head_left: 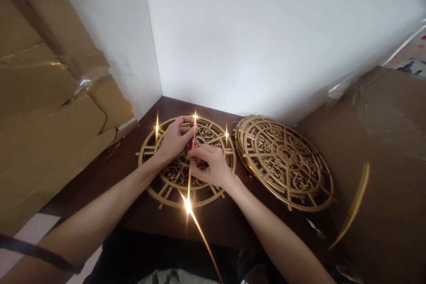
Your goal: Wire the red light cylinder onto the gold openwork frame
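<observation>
A small red cylinder is held over the middle of a gold openwork disc. Its far end is pinched between thumb and fingers of the left hand, its near end by the right hand; both are nearly closed. Contact with the disc cannot be determined. Similar discs are stacked alongside.

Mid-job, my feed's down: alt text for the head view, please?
A left hand and a right hand grip a small red cylinder over an openwork gold disc on a dark table; more gold discs lie stacked to the right.
</observation>
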A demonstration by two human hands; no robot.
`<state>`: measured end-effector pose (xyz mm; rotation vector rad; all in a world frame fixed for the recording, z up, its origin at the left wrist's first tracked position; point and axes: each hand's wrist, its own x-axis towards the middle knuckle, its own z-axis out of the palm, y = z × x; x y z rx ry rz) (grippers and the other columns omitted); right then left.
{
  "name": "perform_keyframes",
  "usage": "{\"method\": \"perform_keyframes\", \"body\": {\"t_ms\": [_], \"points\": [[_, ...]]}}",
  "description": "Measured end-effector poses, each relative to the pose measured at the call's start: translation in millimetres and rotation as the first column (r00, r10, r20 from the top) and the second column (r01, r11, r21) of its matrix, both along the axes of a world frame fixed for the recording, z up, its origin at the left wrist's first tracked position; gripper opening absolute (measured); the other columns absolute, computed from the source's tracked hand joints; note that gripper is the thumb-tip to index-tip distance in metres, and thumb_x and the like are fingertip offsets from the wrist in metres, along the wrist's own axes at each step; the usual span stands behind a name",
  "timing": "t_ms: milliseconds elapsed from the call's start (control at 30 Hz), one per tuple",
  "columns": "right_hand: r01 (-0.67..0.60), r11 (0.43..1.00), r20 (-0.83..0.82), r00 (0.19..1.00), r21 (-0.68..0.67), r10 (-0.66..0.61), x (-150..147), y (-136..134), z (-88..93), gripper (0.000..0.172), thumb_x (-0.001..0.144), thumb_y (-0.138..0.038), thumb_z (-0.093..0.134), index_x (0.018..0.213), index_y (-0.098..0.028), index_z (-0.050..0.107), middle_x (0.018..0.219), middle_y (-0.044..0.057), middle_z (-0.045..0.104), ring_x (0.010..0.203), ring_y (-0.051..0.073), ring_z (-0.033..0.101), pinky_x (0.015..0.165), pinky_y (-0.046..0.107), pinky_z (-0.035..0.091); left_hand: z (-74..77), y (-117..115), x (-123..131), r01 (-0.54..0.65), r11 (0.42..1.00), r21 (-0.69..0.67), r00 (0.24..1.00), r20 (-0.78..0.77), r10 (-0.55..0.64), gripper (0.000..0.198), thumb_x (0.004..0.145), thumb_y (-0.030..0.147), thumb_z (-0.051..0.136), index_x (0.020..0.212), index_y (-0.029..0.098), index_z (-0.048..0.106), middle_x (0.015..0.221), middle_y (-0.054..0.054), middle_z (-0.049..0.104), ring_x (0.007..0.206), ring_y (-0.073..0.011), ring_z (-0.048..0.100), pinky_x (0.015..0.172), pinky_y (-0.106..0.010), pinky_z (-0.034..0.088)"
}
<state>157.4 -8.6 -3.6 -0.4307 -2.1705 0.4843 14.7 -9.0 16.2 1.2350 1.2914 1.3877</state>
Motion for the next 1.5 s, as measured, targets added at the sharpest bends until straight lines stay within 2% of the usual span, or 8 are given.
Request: {"method": "perform_keyframes", "body": {"t_ms": [233, 533, 800, 1167, 1300, 1500], "points": [[0.015, 1.0, 0.041, 0.999, 0.002, -0.015, 0.4, -0.9, 2.4, 0.017, 0.069, -0.012, 0.048, 0.078, -0.019, 0.06, 0.063, -0.001, 0.058, 0.058, 0.01, 0.053, 0.063, 0.022, 0.045, -3.1, 1.2, -1.3, 0.031, 1.0, 0.005, 1.0, 0.005, -0.031, 0.029, 0.076, 0.034, 0.063, 0.094, 0.016, 0.05, 0.054, 0.003, 0.058, 0.041, -0.0079, 0.05, 0.041, -0.016, 0.039], [0.01, 1.0, 0.076, 0.997, 0.003, -0.01, -0.3, 0.1, -0.7, 0.018, 0.073, -0.014, 0.048, 0.084, -0.018, 0.062, 0.065, 0.0, 0.06, 0.061, 0.011, 0.054, 0.065, 0.022, 0.046, -2.3, 0.7, -1.5, 0.031, 1.0, 0.001, 0.999, -0.018, -0.031, 0.031, 0.076, 0.036, 0.063, 0.095, 0.016, 0.05, 0.054, 0.003, 0.058, 0.042, -0.008, 0.05, 0.043, -0.016, 0.039], [0.016, 1.0, 0.068, 0.998, 0.014, -0.017, 0.7, -0.7, 0.6, 0.018, 0.071, -0.012, 0.047, 0.079, -0.018, 0.062, 0.064, 0.0, 0.058, 0.058, 0.01, 0.052, 0.061, 0.021, 0.045, -4.7, 1.7, -2.8, 0.04, 0.999, 0.021, 0.999, -0.002, -0.04, 0.029, 0.077, 0.035, 0.061, 0.095, 0.017, 0.049, 0.054, 0.003, 0.057, 0.042, -0.0086, 0.05, 0.041, -0.016, 0.038], [0.028, 0.998, 0.074, 0.997, 0.047, -0.032, 0.2, 0.8, 0.3, 0.018, 0.071, -0.013, 0.047, 0.08, -0.02, 0.061, 0.064, -0.001, 0.06, 0.059, 0.011, 0.053, 0.065, 0.022, 0.046, -2.7, 2.4, -0.7, 0.032, 0.999, -0.009, 0.999, 0.035, -0.031, 0.03, 0.076, 0.035, 0.063, 0.095, 0.017, 0.05, 0.052, 0.003, 0.057, 0.039, -0.0077, 0.048, 0.039, -0.016, 0.036], [0.01, 0.999, 0.051, 0.999, 0.035, -0.012, 0.3, 0.6, 0.8, 0.019, 0.075, -0.012, 0.047, 0.087, -0.019, 0.061, 0.072, 0.0, 0.063, 0.063, 0.01, 0.056, 0.07, 0.023, 0.048, -4.7, 3.7, -2.2, 0.018, 1.0, -0.023, 0.997, 0.081, -0.016, 0.031, 0.076, 0.036, 0.063, 0.095, 0.017, 0.049, 0.053, 0.003, 0.056, 0.038, -0.007, 0.046, 0.037, -0.015, 0.034], [0.029, 0.997, 0.003, 1.0, -0.077, -0.029, 2.5, 0.1, -2.1, 0.029, 0.081, -0.017, 0.048, 0.109, -0.021, 0.054, 0.083, 0.0, 0.064, 0.069, 0.01, 0.059, 0.072, 0.024, 0.05, -6.9, 5.3, -5.6, -0.029, 0.999, -0.036, 0.98, 0.195, 0.036, 0.029, 0.074, 0.035, 0.065, 0.092, 0.017, 0.051, 0.057, 0.002, 0.058, 0.044, -0.0086, 0.051, 0.042, -0.018, 0.041]]}}
